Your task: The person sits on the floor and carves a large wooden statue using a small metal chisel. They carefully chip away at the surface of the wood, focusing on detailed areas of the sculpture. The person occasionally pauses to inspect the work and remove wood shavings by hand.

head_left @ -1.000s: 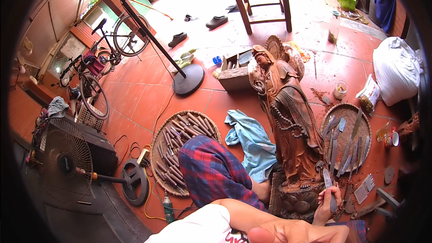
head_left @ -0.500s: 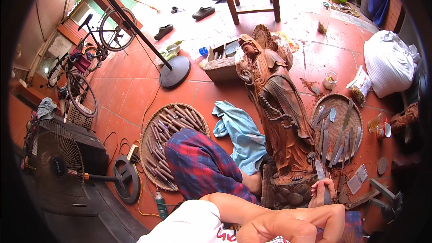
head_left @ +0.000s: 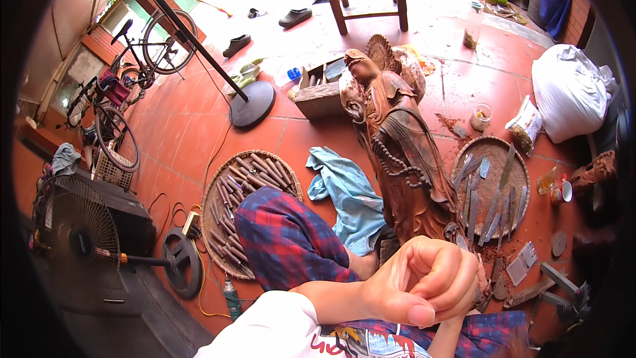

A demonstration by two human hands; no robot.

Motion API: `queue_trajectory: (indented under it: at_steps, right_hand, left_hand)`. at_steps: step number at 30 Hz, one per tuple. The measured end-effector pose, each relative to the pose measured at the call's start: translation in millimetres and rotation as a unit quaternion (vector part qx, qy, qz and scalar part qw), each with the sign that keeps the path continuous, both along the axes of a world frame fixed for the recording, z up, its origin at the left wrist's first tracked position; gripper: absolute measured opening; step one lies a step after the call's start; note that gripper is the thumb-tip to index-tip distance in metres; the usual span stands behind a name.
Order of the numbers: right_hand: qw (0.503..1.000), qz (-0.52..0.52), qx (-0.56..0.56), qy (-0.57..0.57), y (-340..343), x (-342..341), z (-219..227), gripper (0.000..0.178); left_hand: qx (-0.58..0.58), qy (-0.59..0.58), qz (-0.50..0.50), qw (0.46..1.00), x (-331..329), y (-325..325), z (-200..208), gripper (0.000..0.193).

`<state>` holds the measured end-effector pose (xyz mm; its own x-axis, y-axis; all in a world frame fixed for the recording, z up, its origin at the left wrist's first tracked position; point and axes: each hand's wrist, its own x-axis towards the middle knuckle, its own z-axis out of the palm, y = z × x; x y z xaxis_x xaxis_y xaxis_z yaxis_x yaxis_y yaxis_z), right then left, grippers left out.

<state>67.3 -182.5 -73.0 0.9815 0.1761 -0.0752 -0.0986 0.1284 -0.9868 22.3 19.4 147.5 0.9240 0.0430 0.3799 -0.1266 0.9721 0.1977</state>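
Note:
My left hand (head_left: 424,282) is curled closed in front of the base of a carved wooden statue (head_left: 404,152), a robed figure with a beaded strand. Whatever its fingers enclose, if anything, is hidden. Just behind it, my right hand (head_left: 482,282) shows only partly, its fingers closed round a flat grey blade-like tool (head_left: 462,242). The rounded tip of that tool points up toward the statue's lower edge; the rest is covered by my left hand. The statue leans on the tiled floor before me, its foot mostly blocked from sight.
A round basket of wooden-handled tools (head_left: 232,192) stands left of my knee. To the right, another woven tray (head_left: 487,152) bears flat strips. A blue cloth (head_left: 351,205), a wooden box (head_left: 324,99), a pole's round base (head_left: 252,106), a fan (head_left: 83,238) and a white sack (head_left: 573,93) surround me.
My left hand has risen from the lower edge, and its closed fingers now cover much of my right hand and the statue's base. The view has shifted slightly.

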Motion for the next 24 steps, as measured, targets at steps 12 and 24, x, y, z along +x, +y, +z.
queue_trajectory:
  at_steps: [12, 24]
  right_hand:
    - [0.998, -0.015, 0.056, -0.009, 17.7, -3.6, 30.8, 0.014]
    - [0.996, 0.013, -0.029, -0.089, 7.8, -2.8, 7.1, 0.015]
  left_hand:
    - [0.004, -0.091, 0.026, 0.996, 10.4, -3.2, -14.6, 0.022]
    - [0.095, -0.047, 0.02, 0.994, -4.7, -3.7, -21.8, 0.032]
